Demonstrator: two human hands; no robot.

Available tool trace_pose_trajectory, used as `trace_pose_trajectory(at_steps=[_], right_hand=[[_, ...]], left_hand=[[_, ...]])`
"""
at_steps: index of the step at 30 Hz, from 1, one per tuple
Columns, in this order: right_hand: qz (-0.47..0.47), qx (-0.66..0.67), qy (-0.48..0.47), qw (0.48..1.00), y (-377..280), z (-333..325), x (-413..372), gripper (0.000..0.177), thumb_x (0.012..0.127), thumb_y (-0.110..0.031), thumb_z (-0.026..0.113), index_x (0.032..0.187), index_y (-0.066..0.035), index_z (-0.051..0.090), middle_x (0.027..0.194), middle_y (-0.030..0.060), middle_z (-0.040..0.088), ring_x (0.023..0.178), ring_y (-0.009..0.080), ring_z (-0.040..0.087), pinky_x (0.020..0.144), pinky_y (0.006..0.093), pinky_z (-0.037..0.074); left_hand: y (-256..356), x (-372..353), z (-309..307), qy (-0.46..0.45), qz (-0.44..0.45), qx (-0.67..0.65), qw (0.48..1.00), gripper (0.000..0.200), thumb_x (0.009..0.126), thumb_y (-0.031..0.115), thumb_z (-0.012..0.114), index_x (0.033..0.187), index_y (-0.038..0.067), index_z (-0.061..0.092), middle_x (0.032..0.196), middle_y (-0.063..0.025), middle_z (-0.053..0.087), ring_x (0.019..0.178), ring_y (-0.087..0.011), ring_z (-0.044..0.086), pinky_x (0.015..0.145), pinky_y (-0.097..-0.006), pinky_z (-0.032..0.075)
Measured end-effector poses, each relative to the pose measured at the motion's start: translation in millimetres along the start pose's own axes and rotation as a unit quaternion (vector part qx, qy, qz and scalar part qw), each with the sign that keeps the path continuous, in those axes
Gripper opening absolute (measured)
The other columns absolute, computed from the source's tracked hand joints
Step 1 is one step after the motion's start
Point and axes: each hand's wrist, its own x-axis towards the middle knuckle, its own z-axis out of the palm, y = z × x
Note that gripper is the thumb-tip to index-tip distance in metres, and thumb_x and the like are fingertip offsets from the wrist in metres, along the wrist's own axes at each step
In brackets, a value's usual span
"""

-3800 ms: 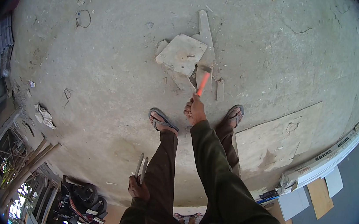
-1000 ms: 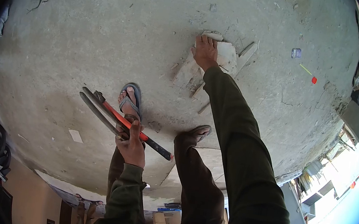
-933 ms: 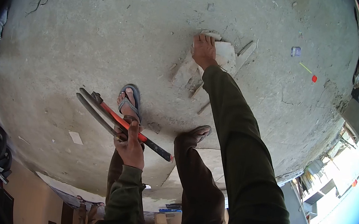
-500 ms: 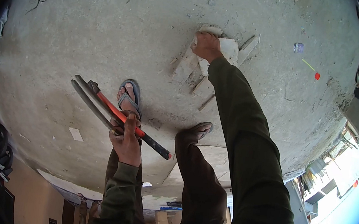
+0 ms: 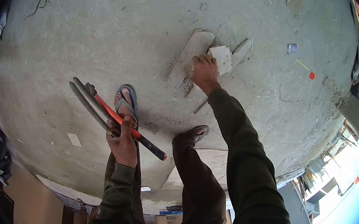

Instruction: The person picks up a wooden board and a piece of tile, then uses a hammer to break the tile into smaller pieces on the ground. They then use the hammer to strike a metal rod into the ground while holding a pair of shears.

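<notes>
My left hand point(image 5: 123, 143) is closed around a bundle of tools. One is a hammer-like tool point(image 5: 108, 109) with a red shaft, a black grip and a dark metal head; beside it run long, dark, curved handles point(image 5: 89, 104) whose kind I cannot make out. On the floor, my right hand point(image 5: 205, 70) has its fingers curled over a low pile of dusty, pale flat pieces. Its grip seems to be on one pale piece, mostly hidden by the hand. A long board point(image 5: 190, 53), a squarish pale block point(image 5: 221, 58) and a narrow strip point(image 5: 240, 54) lie around it.
My sandalled feet point(image 5: 126, 99) stand on a dusty concrete floor point(image 5: 95, 36). To the right lie a small purple container point(image 5: 291, 48) and a red round thing point(image 5: 312, 76) with a yellow stick. A wire point(image 5: 38, 6) lies far left, and a pale scrap point(image 5: 74, 139) nearer.
My right hand has moved from the far end of the pile back toward me. The long board's far end now shows uncovered. My left hand still holds the tools, almost unmoved.
</notes>
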Motion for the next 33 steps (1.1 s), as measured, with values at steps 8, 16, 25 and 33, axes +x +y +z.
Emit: trace_pose_trajectory(at_steps=[8, 16, 25, 33], right_hand=[[0.255, 0.136, 0.118, 0.950, 88, -43, -162, 0.015, 0.071, -0.010, 0.063, 0.077, -0.005, 0.050, 0.067, 0.0157, 0.056, 0.065, 0.0355, 0.056, 0.062, 0.0449, 0.043], [0.288, 0.299, 0.078, 0.907, 61, -8, -128, 0.019, 0.073, -0.017, 0.063, 0.082, -0.003, 0.053, 0.063, 0.0190, 0.058, 0.062, 0.0408, 0.058, 0.062, 0.0463, 0.047], [0.295, 0.086, 0.118, 0.944, 74, 35, -44, 0.093, 0.066, -0.033, 0.072, 0.138, -0.004, 0.021, 0.136, 0.0249, 0.028, 0.123, 0.0420, 0.032, 0.100, 0.0507, 0.030], [0.318, 0.132, -0.069, 0.936, 100, 35, -8, 0.104, 0.061, -0.035, 0.076, 0.141, -0.006, 0.017, 0.136, 0.0198, 0.031, 0.125, 0.0411, 0.031, 0.103, 0.0498, 0.027]], left_hand=[[-22, -30, 10, -0.035, -0.032, 0.006, 0.999, 0.019, 0.086, 0.025, 0.062, 0.088, 0.007, 0.055, 0.074, 0.0019, 0.053, 0.066, -0.0063, 0.044, 0.060, -0.0243, 0.034], [-26, -40, 21, -0.073, -0.010, 0.033, 0.997, 0.021, 0.086, 0.024, 0.063, 0.092, 0.006, 0.054, 0.079, 0.0002, 0.051, 0.071, -0.0086, 0.047, 0.064, -0.0234, 0.037], [-22, -28, 17, -0.073, -0.009, 0.026, 0.997, 0.019, 0.087, 0.023, 0.062, 0.090, 0.006, 0.053, 0.075, -0.0002, 0.052, 0.071, -0.0091, 0.047, 0.065, -0.0247, 0.036], [-13, -15, 17, -0.050, -0.015, 0.044, 0.998, 0.023, 0.087, 0.027, 0.063, 0.091, 0.006, 0.053, 0.074, -0.0007, 0.054, 0.070, -0.0088, 0.047, 0.066, -0.0253, 0.036]])
